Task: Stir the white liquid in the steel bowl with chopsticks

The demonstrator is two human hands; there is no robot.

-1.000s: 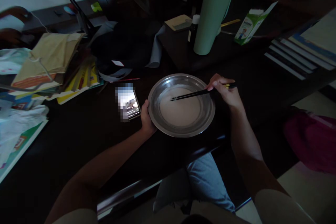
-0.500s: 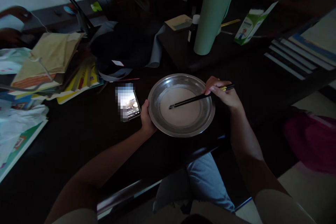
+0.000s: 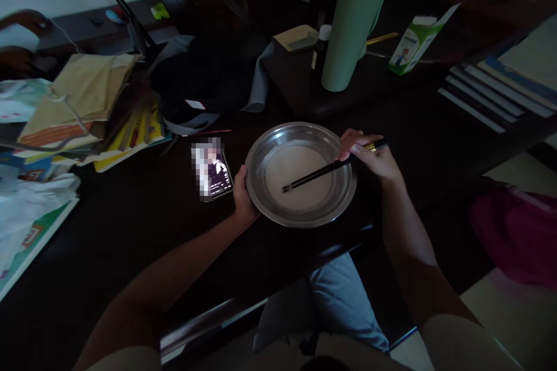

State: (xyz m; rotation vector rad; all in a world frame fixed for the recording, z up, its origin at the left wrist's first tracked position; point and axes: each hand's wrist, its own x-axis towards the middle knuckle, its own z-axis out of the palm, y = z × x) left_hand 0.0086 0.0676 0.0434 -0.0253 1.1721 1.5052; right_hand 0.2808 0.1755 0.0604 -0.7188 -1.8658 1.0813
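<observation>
A round metal dish (image 3: 301, 215) sits on the dark table near its front edge, holding a pale whitish batter (image 3: 300, 173). My right hand (image 3: 369, 156) is closed on a pair of black chopsticks (image 3: 322, 173), whose tips dip into the batter at the lower left of the pool. My left hand (image 3: 242, 197) grips the dish's left rim, thumb on the edge. A lit phone (image 3: 213, 171) lies just left of that hand.
A tall pale green bottle (image 3: 354, 23) and a small dark bottle (image 3: 321, 52) stand behind the dish. A green-white carton (image 3: 413, 40) lies at the back right, stacked books (image 3: 500, 84) at the right. Papers and folders (image 3: 87, 104) pile at the left.
The chopstick tips have swept from the upper part of the batter down toward its lower left. The phone screen shows a different picture. My left hand has stayed on the rim.
</observation>
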